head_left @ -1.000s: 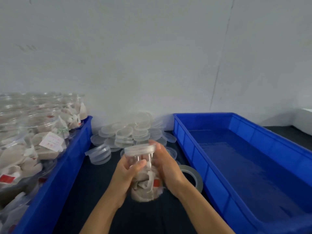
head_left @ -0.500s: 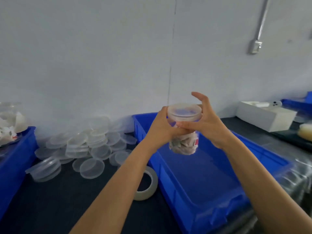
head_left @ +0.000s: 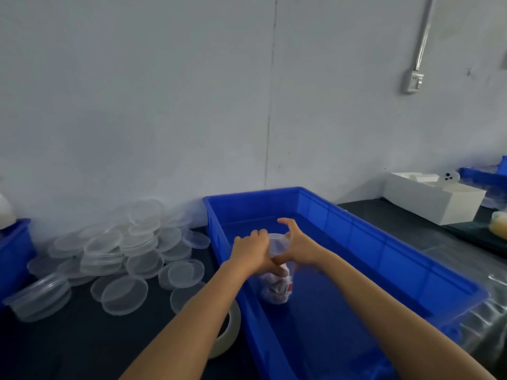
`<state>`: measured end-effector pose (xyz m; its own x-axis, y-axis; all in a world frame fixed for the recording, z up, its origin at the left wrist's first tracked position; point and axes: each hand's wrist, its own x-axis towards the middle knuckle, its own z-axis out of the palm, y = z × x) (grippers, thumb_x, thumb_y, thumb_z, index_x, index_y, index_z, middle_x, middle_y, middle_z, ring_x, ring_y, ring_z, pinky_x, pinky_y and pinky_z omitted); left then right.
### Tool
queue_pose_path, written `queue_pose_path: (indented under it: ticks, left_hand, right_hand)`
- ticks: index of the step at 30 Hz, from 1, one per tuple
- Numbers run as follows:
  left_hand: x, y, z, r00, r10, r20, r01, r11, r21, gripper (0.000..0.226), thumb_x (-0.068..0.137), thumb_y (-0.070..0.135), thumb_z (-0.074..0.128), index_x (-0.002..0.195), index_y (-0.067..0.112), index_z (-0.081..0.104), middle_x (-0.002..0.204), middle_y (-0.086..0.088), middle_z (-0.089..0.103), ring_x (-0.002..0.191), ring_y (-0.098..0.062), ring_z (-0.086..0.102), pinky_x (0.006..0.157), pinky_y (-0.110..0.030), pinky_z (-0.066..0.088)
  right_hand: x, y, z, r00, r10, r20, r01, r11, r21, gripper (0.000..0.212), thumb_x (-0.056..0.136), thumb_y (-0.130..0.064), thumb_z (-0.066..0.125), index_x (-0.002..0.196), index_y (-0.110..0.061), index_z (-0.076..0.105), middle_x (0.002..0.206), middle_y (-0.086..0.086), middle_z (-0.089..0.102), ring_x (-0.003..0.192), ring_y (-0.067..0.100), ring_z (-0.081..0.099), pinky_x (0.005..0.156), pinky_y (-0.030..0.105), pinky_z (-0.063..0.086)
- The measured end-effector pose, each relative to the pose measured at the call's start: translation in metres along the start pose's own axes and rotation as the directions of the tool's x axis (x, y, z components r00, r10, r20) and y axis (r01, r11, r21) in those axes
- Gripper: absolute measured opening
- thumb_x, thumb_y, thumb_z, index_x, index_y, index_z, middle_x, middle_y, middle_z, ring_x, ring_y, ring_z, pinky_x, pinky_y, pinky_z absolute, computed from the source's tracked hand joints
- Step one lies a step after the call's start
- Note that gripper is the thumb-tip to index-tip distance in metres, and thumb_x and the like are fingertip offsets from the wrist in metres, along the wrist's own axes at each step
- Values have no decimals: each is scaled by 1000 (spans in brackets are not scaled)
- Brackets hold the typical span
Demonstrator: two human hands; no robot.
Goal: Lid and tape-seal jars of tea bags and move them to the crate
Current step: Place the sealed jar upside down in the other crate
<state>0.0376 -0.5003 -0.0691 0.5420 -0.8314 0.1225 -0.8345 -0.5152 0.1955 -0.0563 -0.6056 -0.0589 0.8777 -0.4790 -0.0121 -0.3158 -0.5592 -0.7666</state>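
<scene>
I face a pale wall (head_left: 164, 105) with a socket (head_left: 414, 82) and conduit (head_left: 424, 31) above my dark table (head_left: 82, 338).

You have dim, bluish, even light, soft shadows, motion blur at the right edge, and wide-angle bending near the borders.

We take the blue crate (head_left: 384, 242) as our mark. Inside it, the floor beyond and to the right of the jar (head_left: 275, 289) lies open; both hands hold that jar near its left wall. Left of the crate, a heap of clear lids (head_left: 123, 253) crowds the tabletop, and a tape roll (head_left: 229, 333) sits just beside its near left wall.
</scene>
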Motion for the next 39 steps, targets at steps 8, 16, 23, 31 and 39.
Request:
queue_pose_path:
  ticks: [8,16,23,31,39]
  left_hand:
    - [31,-34,7,994,-37,-105,65,958,278,91,69,74,64,131,10,44,135,-12,51,124,-29,45,107,-43,29]
    - [64,-71,6,974,-114,-194,138,983,117,60,82,50,66,127,15,48,131,-8,44,118,-26,44,101,-35,32]
    - [113,-115,4,973,-107,-206,122,991,62,51,90,27,58,139,22,43,135,-5,44,118,-25,49,98,-32,32]
    - [152,-151,13,953,-152,-263,138,988,-71,45,92,13,50,137,14,48,146,-1,41,132,-24,41,117,-34,15]
    - [152,-150,8,985,-172,26,173,985,-11,75,95,20,52,154,7,8,164,-7,1,149,-38,-6,121,-47,-4]
  right_hand:
    - [52,-10,21,1000,-12,0,12,998,-56,98,73,-5,78,148,-22,17,125,10,46,108,26,52,81,35,52]
    - [105,-11,47,987,93,-132,-86,994,60,91,75,-20,81,144,-14,23,126,13,52,108,23,55,84,29,48]
    - [176,-12,73,955,275,-112,-244,942,230,71,70,-43,79,120,-14,38,111,7,54,90,21,60,55,29,51]
    - [245,-9,98,962,229,-151,-168,927,337,64,86,-29,70,137,-11,36,115,18,61,84,25,63,70,32,54]
    - [238,-18,106,964,266,-20,-219,832,510,55,95,-5,46,147,-6,28,104,16,62,75,22,58,64,32,49]
